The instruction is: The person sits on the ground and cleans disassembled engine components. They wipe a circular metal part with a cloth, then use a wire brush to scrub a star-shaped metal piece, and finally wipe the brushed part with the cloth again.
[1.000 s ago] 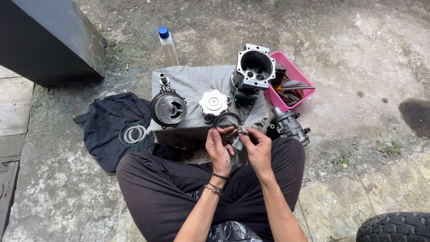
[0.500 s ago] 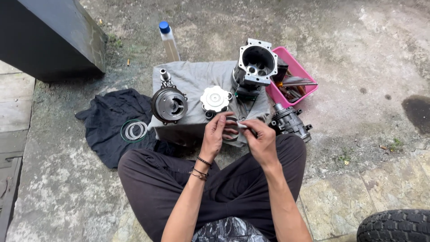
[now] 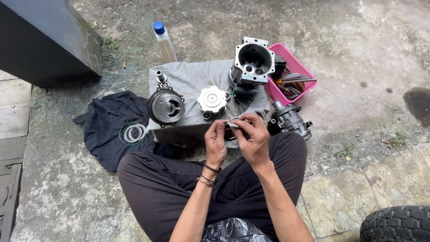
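Note:
I sit cross-legged on the ground in dark trousers. My left hand [image 3: 216, 142] and my right hand [image 3: 253, 138] meet above my lap, both pinching a small round metal part [image 3: 232, 124] wrapped in a bit of grey cloth; the part is mostly hidden by my fingers. Just beyond them a grey cloth-covered block [image 3: 192, 80] carries a dark round rotor assembly with a shaft [image 3: 165, 105], a silver star-shaped plate [image 3: 212, 99] and a hollow aluminium housing [image 3: 251, 63].
A pink tray [image 3: 295, 67] with tools lies at the right, a dark metal pump body [image 3: 289, 120] beside my right knee. A black rag [image 3: 107, 121] holds metal rings [image 3: 132, 133]. A blue-capped bottle [image 3: 164, 41] stands behind. A tyre [image 3: 396, 224] is at bottom right.
My hands lifted slightly away from my lap toward the block and shifted their grip on the small part. The view moved a little; the parts on the block stayed put.

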